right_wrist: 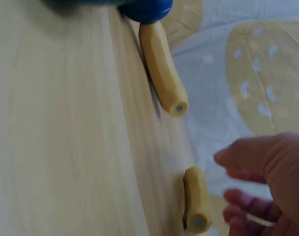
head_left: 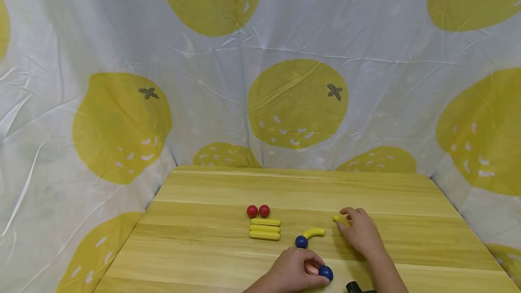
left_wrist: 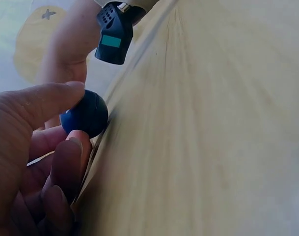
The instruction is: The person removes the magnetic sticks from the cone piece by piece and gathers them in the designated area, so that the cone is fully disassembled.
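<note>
My left hand (head_left: 290,271) pinches a dark blue ball (head_left: 326,273) between thumb and fingers, low over the table's front part. In the left wrist view the ball (left_wrist: 90,117) sits between thumb and fingertips. Just beyond that hand, another blue ball (head_left: 301,242) touches one end of a curved yellow rod (head_left: 315,232). My right hand (head_left: 362,233) is beside a second yellow rod (head_left: 336,218), partly hidden by the fingers in the head view. The right wrist view shows a gap between this rod (right_wrist: 196,199) and the loosely bent fingers.
Two red balls (head_left: 258,211) lie side by side left of centre. Below them, three straight yellow rods (head_left: 265,229) are stacked in parallel rows on the wooden table (head_left: 195,248). A fruit-print cloth (head_left: 211,103) hangs behind. A black device (head_left: 354,287) shows at the bottom edge.
</note>
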A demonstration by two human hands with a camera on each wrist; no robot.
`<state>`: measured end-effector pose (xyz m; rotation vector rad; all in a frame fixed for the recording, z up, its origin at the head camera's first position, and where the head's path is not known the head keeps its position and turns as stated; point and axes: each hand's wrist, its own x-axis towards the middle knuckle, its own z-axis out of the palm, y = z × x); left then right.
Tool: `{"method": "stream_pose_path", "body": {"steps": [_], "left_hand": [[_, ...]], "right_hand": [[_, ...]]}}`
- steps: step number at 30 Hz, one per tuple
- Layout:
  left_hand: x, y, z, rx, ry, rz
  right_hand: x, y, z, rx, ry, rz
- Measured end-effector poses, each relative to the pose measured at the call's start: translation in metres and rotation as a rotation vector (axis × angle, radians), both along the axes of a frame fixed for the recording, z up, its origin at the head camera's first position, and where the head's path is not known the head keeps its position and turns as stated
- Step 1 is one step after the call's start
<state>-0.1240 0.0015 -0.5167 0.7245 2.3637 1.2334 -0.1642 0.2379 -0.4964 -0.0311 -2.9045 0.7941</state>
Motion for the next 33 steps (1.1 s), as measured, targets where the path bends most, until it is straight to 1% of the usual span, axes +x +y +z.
{"method": "stream_pose_path", "body": {"steps": [1, 3, 5, 6, 8, 11, 12, 13, 15, 18, 21, 23, 27, 28, 33], "left_hand": [[0.000, -0.001, 0.000, 0.010, -0.003, 0.000], [-0.001, -0.002, -0.001, 0.059, -0.015, 0.000], [-0.001, -0.003, -0.001, 0.119, 0.000, 0.006], [-0.002, -0.004, -0.002, 0.150, 0.027, 0.011], [-0.003, -0.005, -0.003, 0.209, 0.104, 0.031], [-0.006, -0.006, -0.005, 0.252, 0.269, 0.087], [-0.008, -0.006, -0.006, 0.253, 0.321, 0.112], [-0.009, -0.007, -0.007, 0.253, 0.353, 0.138], [-0.010, -0.007, -0.008, 0.237, 0.378, 0.187], [-0.012, -0.007, -0.010, 0.195, 0.337, 0.245], [-0.012, -0.008, -0.009, 0.157, 0.268, 0.275], [-0.012, -0.008, -0.008, 0.121, 0.238, 0.293], [-0.013, -0.008, -0.006, 0.048, 0.235, 0.318], [-0.014, -0.008, -0.007, 0.035, 0.249, 0.320], [-0.016, -0.008, -0.010, 0.012, 0.254, 0.324]], "right_hand": [[0.000, -0.003, 0.001, -0.020, 0.019, 0.027], [0.002, -0.011, 0.002, -0.069, 0.045, 0.098], [0.003, -0.019, 0.003, -0.093, 0.052, 0.179], [0.004, -0.023, 0.003, -0.099, 0.050, 0.222], [0.005, -0.030, 0.004, -0.091, 0.047, 0.301], [0.006, -0.037, 0.002, -0.049, 0.057, 0.382], [0.006, -0.038, 0.002, -0.041, 0.060, 0.396], [0.006, -0.039, 0.002, -0.032, 0.064, 0.405], [0.007, -0.040, 0.001, -0.018, 0.063, 0.404], [0.008, -0.038, 0.000, -0.002, 0.030, 0.393], [0.008, -0.035, 0.000, -0.001, -0.014, 0.396], [0.008, -0.032, 0.000, -0.013, -0.043, 0.414], [0.007, -0.029, 0.001, -0.049, -0.095, 0.437], [0.006, -0.028, 0.000, -0.057, -0.100, 0.443], [0.006, -0.027, 0.000, -0.086, -0.122, 0.453]]}}
